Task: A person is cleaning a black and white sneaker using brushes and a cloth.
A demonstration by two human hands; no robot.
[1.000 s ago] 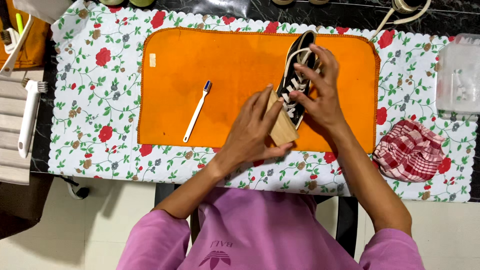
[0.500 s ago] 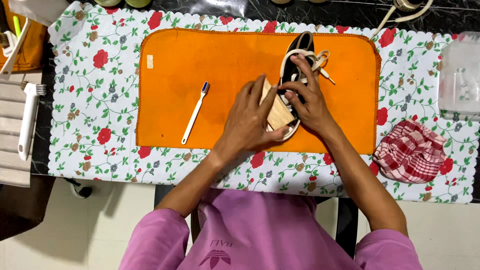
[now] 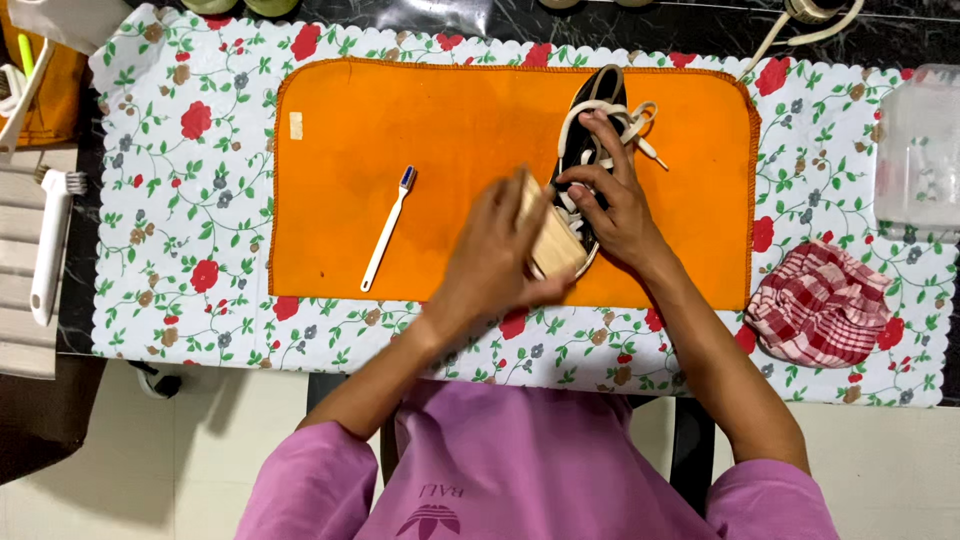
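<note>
The head view shows one orange mat (image 3: 450, 180) spread over one flowered cloth (image 3: 180, 200) on the surface. On the mat lie one black shoe (image 3: 590, 130) with white laces and one white toothbrush (image 3: 385, 230) with a blue head, the toothbrush well apart to the left of the shoe. One red-and-white checked cloth (image 3: 820, 305) sits crumpled near the right edge, and one clear plastic container (image 3: 920, 150) stands beyond it. One white long-handled brush (image 3: 50, 250) lies off the cloth at the far left.

The left hand (image 3: 495, 260) is curled tight around one wooden block-shaped brush (image 3: 553, 245), which is pressed against the near end of the shoe. The right hand (image 3: 615, 200) lies over the shoe's middle, fingers half bent and pressing on the laces, steadying the shoe on the right part of the mat.
</note>
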